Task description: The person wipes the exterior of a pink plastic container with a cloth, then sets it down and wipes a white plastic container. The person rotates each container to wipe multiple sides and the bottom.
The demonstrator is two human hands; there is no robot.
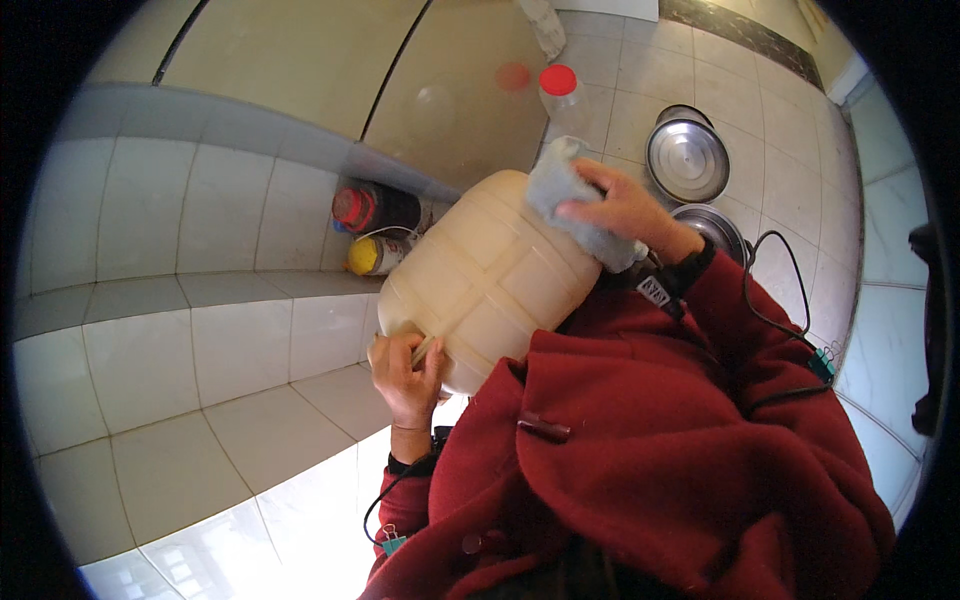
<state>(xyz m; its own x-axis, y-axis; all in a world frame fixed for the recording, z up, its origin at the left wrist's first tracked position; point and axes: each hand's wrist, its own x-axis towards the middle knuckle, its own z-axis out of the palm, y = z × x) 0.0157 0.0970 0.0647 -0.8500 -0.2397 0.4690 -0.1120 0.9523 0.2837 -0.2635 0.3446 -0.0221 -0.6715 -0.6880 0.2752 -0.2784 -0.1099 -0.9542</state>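
A large cream plastic jug (491, 281) with a raised grid of ribs lies tilted against my red coat. My left hand (409, 371) grips its handle (422, 350) at the lower left end. In my right hand (626, 206) is a light blue-grey cloth (559, 184), pressed on the jug's upper right end. The jug's underside is hidden.
A clear jar with a red lid (559, 81) stands on the floor beyond the jug. Metal pot lids or basins (688, 159) lie at the right. Left of the jug are a red-capped container (356, 209) and a yellow-capped one (365, 256), beside a tiled ledge (240, 322).
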